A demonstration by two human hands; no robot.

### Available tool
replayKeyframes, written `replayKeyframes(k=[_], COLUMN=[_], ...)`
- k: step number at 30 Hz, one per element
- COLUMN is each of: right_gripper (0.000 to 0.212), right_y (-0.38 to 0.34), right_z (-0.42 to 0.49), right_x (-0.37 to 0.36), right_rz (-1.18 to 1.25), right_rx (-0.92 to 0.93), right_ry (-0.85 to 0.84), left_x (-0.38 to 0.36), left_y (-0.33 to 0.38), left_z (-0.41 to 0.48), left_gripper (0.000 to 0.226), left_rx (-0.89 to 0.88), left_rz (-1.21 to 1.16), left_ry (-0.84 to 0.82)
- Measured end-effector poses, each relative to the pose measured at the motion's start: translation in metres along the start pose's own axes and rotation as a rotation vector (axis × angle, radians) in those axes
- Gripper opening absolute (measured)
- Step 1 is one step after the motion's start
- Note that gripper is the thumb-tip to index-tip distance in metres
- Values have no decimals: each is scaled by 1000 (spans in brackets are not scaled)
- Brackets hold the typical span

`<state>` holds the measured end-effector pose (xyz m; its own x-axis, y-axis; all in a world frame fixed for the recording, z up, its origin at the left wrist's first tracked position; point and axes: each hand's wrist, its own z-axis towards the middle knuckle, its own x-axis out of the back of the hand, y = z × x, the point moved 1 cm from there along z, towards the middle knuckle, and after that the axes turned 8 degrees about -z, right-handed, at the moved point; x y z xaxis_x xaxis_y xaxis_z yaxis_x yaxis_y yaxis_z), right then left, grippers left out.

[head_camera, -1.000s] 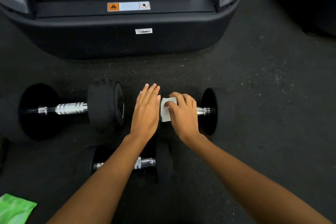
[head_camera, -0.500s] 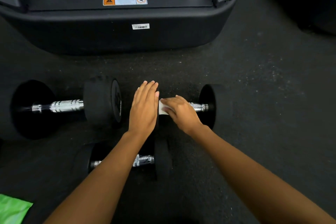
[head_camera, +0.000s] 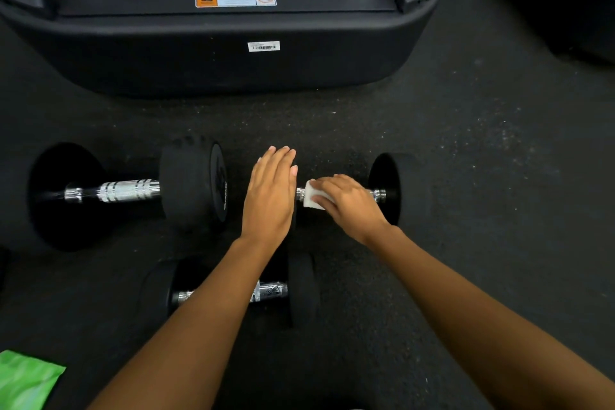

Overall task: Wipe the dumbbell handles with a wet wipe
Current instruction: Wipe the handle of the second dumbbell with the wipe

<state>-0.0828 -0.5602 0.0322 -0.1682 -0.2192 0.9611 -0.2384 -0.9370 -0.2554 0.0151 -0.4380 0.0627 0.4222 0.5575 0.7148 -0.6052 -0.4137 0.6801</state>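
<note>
Three black dumbbells with chrome handles lie on the dark floor. My right hand (head_camera: pixel 349 205) grips a folded white wet wipe (head_camera: pixel 311 198) around the handle of the right dumbbell (head_camera: pixel 386 190). My left hand (head_camera: pixel 271 195) lies flat with straight fingers on that dumbbell's left weight, which it hides. The left dumbbell (head_camera: pixel 128 190) lies untouched beside it. A smaller near dumbbell (head_camera: pixel 299 289) lies under my left forearm, which covers part of its handle.
The rear end of a black treadmill (head_camera: pixel 233 53) stands just beyond the dumbbells. A green packet (head_camera: pixel 23 379) lies at the bottom left corner. Dark equipment fills the top right corner. Speckled rubber floor extends to the right.
My right hand has slid the wipe to the right along the handle, and a short piece of chrome now shows between the wipe and my left hand. The left hand stays put.
</note>
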Motion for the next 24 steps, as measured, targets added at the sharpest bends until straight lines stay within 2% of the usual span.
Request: replayKeyframes(k=[4,9,12,16,19,21,24], right_gripper=[28,25,23,23,24,22,21], right_y=[-14,-1,10,-7,-19,-11,3], right_z=[19,-2,-12,0,8,3,-12], right_x=[-3,-3,0,0,-4,-5,0], right_rz=[-8,-3,-2,38,58,43,37], right_rx=[-12,112,51,-65,-14,22,-25], right_ry=[-74,11,68,39,-30,-14,57], left_x=[0,0,-1,-2,-1,-1,0], left_y=[0,-1,-1,-2,-3,-2,-1], left_z=[1,1,2,3,2,2,1], left_gripper=[51,51,51,51,49,47,50], left_rx=[-8,-7,-4,1,-1,3,1], left_rz=[0,-15,-16,-5,1,-10,-20], left_ry=[5,0,4,1,-8,-12,0])
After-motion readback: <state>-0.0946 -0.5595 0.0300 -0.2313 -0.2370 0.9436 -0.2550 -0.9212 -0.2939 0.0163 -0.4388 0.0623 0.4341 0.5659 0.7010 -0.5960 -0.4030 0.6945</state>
